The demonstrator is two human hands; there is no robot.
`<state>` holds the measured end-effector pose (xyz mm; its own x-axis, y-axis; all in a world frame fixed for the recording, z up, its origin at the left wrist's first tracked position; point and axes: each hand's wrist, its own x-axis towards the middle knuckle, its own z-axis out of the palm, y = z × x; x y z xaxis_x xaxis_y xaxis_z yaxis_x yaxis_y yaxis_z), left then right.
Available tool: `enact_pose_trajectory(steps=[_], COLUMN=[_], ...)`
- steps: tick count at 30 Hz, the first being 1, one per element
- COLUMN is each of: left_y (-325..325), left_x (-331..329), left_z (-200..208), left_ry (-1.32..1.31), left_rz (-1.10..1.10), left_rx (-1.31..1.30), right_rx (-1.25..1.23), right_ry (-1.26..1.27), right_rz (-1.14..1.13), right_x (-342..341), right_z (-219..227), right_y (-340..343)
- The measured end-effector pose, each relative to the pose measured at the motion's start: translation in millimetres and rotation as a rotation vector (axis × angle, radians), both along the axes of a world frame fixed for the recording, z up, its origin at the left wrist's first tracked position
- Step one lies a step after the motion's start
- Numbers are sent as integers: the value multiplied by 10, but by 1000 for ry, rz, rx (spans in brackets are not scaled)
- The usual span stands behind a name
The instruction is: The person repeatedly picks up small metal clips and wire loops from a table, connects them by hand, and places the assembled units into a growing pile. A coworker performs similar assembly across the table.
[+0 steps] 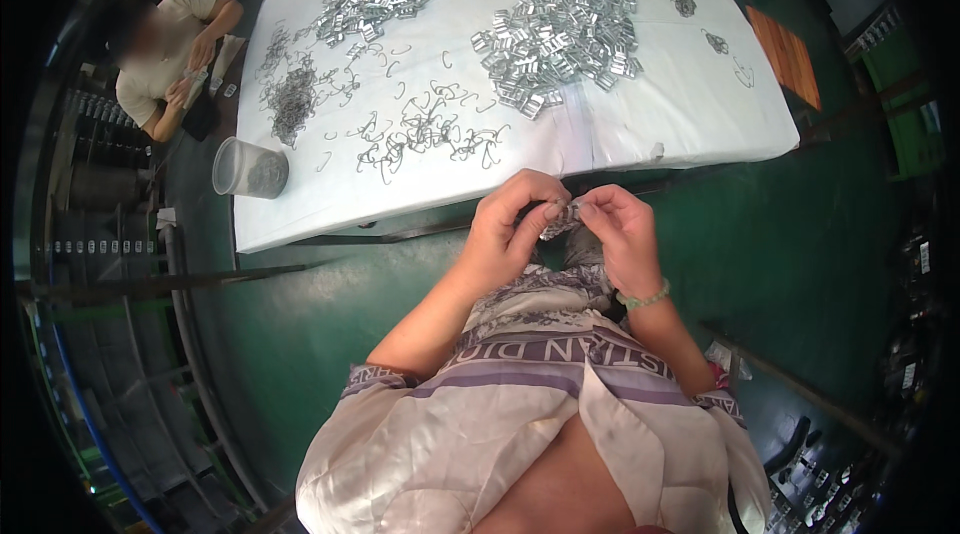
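My left hand [512,232] and my right hand [627,234] meet just off the near edge of the white-covered table [620,129]. Both are closed, thumbs and fingertips pinched close together around a small silvery metal piece [558,224]. Fingers cover most of that piece, so its exact kind is hard to make out. Beyond my hands lies a large heap of shiny metal buckle-like pieces [560,29]. Loose bent wire hooks [425,129] are scattered to the left of it, nearest my left hand.
A clear plastic tub [230,166] stands at the table's near left corner. Behind it is a dense pile of small wire pieces [292,104]. A co-worker [170,59] sits at the left, handling something pale. Orange-brown boards [785,54] lie beyond the right edge.
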<state>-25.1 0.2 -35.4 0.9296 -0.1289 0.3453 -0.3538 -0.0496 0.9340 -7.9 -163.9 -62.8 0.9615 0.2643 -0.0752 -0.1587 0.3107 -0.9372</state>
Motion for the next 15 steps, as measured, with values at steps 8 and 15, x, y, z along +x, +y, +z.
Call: enact_pose_trajectory(steps=[8, 15], left_y=[24, 59], left_x=[-141, -195], left_z=[-40, -7], left_ry=[76, 77], left_rz=[84, 132], left_rx=[15, 76], right_rx=[-498, -1074], right_ry=[-340, -888], right_rz=[-78, -30], right_x=[632, 1233], right_z=[-284, -553], right_y=[127, 662])
